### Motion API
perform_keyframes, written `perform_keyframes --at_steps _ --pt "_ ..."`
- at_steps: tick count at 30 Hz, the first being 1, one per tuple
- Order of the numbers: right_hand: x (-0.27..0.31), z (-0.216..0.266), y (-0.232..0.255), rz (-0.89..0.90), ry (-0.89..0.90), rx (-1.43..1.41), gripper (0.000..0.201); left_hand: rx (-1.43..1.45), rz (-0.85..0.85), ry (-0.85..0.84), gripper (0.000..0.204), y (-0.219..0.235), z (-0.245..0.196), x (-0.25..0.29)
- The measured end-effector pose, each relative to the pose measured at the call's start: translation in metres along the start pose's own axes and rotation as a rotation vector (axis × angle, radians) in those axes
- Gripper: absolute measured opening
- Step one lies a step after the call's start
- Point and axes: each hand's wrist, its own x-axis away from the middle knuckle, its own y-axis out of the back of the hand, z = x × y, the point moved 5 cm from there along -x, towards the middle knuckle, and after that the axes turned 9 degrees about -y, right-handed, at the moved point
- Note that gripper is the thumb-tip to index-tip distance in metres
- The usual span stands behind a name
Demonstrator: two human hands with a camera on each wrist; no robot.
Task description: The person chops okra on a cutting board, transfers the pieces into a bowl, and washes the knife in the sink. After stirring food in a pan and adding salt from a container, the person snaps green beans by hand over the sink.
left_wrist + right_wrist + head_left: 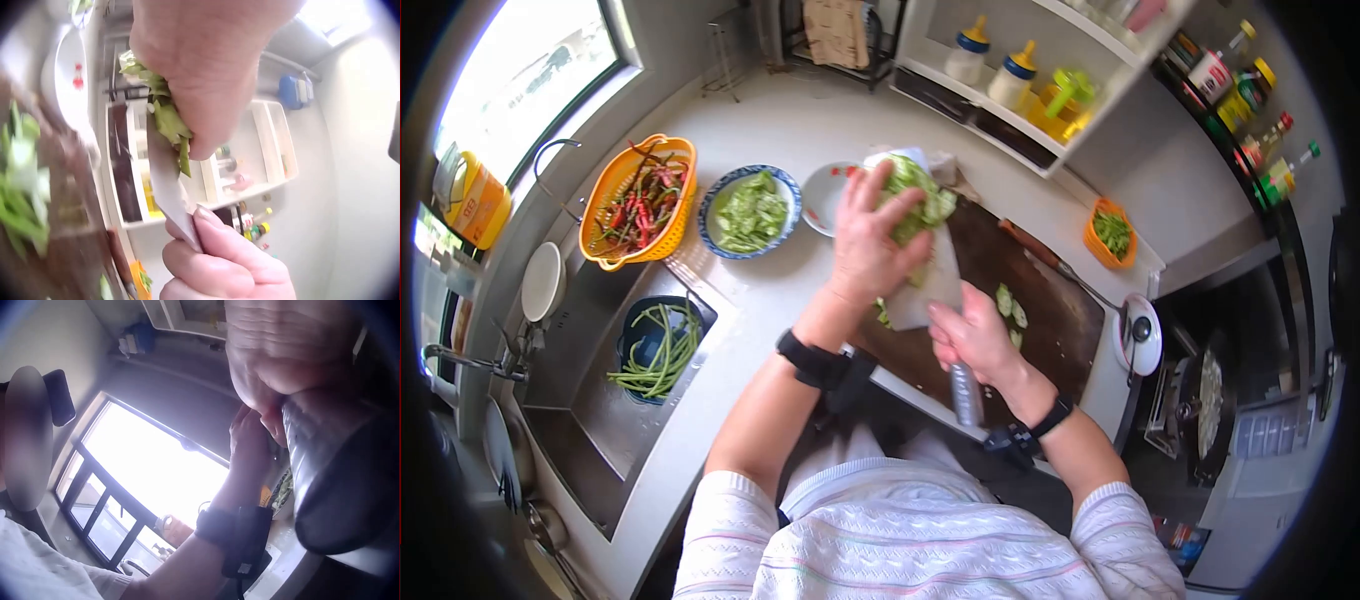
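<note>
The right hand grips the cleaver at the base of its handle, and its thumb lies on the blade. Sliced green vegetable lies on the raised blade, above the cutting board. The left hand, fingers spread, rests on those slices. In the left wrist view, slices sit between the left hand and the blade; the right hand pinches the blade's lower end. A few slices remain on the board. The right wrist view shows the handle in the right hand.
Left of the board are a white bowl, a blue-rimmed bowl of slices and an orange basket of red chilies. Long beans lie in the sink. A ladle crosses the board's back right, near a small orange basket.
</note>
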Motion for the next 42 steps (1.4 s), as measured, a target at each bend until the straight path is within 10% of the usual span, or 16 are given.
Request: perform_keyframes --at_steps 11,24,28,34,38,40,42 --pt "-0.140 0.008 -0.114 0.058 -0.108 0.190 0.011 -0.187 0.158 0.274 0.039 0.084 0.201 0.050" --pt "-0.124 0.014 -0.084 0.043 -0.113 0.306 0.015 -0.330 0.397 0.174 0.041 0.080 0.191 0.026" --pt "-0.111 0.013 -0.070 0.033 -0.064 0.306 0.010 -0.513 0.805 0.238 0.036 0.063 0.195 0.023" --pt "-0.016 -0.012 0.021 0.017 -0.145 0.023 0.011 -0.367 0.309 0.142 0.044 0.083 0.224 0.022" --pt "0.075 -0.044 0.103 -0.207 -0.188 -0.048 0.011 -0.507 0.434 0.208 0.056 0.073 0.236 0.019" --pt "0.112 -0.066 0.140 -0.329 -0.181 -0.053 0.012 -0.016 0.303 0.237 0.056 0.076 0.270 0.021" --pt "0.137 -0.087 0.168 -0.449 -0.202 -0.038 0.014 -0.172 0.213 0.330 0.060 0.080 0.257 0.013"
